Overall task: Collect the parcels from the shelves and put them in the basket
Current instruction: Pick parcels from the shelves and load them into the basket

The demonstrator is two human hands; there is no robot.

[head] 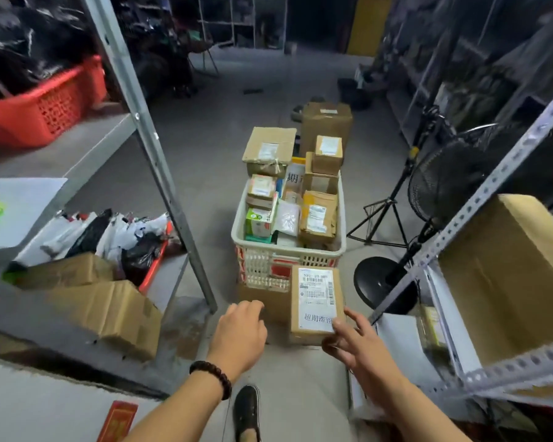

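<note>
1. Grey metal shelving racks (147,129) flank both hands, one out to the left and one to the right. The aisle runs straight ahead between them.
2. Dead ahead of the hands sits the white plastic lattice basket (288,248), already heaped with boxes and padded envelopes. Free space looks tight.
3. Here's the one in play: a brown cardboard parcel with a white printed label (315,301), label up, just ahead of the right hand. Its long axis points away from the person, and its far end overlaps the basket's near wall in this view.
4. The right hand (351,341) has the parcel's near end, thumb curled at the near edge by the label and fingers spread alongside. It's the nearer hand, and by my read a forward-and-up carry over the rim is what's left.
5. The left hand (240,327) hangs well apart from the right, knuckles up and fingers curled. A plain brown cardboard box (262,303) lies just beyond it, but I can't tell whether the hand grips anything.
</note>
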